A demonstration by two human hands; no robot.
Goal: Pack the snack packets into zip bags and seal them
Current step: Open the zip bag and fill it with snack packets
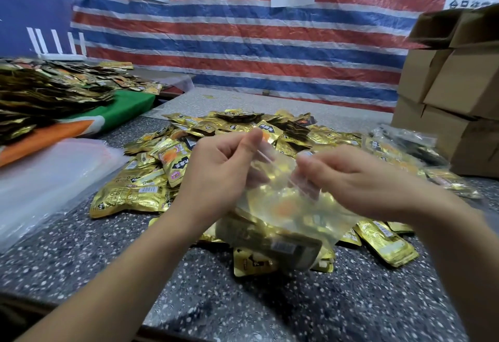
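Observation:
A clear zip bag [283,212] with gold snack packets inside hangs above the speckled table, held at its top strip by both hands. My left hand [218,163] pinches the zip strip at its left end between thumb and fingers. Over at the right end, my right hand [359,179] pinches that strip, fingers curled over it. A wide heap of loose gold snack packets [151,179] lies on the table under and behind the bag. Whether the zip is closed along its length is blurred.
A stack of empty clear zip bags [46,177] lies at the left. Beyond it, another packet pile [40,93] sits on green and orange cloth. Filled bags [405,147] and stacked cardboard boxes [453,90] stand at the right. A striped tarp with paper signs hangs behind.

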